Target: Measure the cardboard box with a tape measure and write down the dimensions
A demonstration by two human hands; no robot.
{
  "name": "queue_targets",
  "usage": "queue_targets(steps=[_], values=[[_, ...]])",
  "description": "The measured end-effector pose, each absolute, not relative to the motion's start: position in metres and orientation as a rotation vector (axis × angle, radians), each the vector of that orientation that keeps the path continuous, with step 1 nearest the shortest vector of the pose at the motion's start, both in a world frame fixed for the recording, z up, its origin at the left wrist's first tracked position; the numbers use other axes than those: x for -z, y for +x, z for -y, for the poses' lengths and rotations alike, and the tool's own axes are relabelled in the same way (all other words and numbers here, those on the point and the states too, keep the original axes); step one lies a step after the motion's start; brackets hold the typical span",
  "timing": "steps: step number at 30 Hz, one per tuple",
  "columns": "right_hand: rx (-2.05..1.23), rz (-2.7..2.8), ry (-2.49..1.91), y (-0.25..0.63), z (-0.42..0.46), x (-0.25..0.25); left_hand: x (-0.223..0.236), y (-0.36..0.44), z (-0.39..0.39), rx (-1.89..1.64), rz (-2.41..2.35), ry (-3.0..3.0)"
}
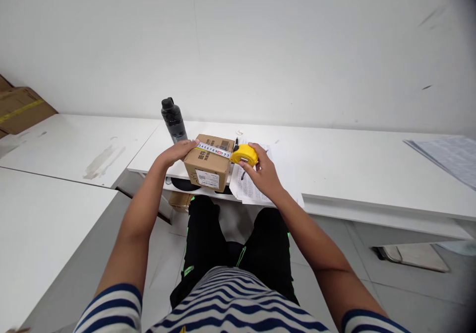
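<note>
A small cardboard box (204, 167) with dark print and a white label sits near the front edge of the white desk, right before me. Across its top lies the pulled-out blade (213, 149) of a tape measure, numbers facing up. My right hand (263, 173) grips the yellow tape measure case (245, 153) at the box's right edge, thumb below and fingers behind. At the left top edge, my left hand (180, 152) has its fingertips closed on the blade's end against the box. Printed sheets (250, 190) lie partly under the right hand.
A dark bottle (173, 120) stands behind the box to the left. More papers (451, 157) lie at the far right of the desk (353, 174). Larger cartons (26, 109) are at the far left. A white wall (238, 50) rises behind.
</note>
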State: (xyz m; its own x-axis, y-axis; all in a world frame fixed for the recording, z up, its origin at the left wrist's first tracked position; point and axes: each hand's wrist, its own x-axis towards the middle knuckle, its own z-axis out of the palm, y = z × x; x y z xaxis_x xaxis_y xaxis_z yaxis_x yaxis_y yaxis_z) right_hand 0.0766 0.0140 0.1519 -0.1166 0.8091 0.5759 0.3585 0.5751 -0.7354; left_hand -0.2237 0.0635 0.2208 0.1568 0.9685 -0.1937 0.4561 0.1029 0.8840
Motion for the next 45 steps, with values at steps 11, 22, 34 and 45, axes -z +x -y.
queue_targets(steps=[11, 22, 34, 45], values=[[-0.34, 1.619, -0.953, 0.072, 0.008, -0.171, -0.253, -0.221, -0.08, -0.891, -1.478, 1.603], [-0.217, 1.888, -1.049, -0.045, 0.069, -0.181, -0.256, -0.163, -0.122, -0.465, -1.56, 2.35], [-0.048, 2.093, -1.119, -0.046, 0.052, -0.186, -0.246, -0.168, -0.112, -0.694, -1.485, 2.335], [-0.114, 1.676, -0.888, -0.003, 0.036, -0.161, -0.261, -0.149, -0.013, -1.013, -1.388, 2.206]])
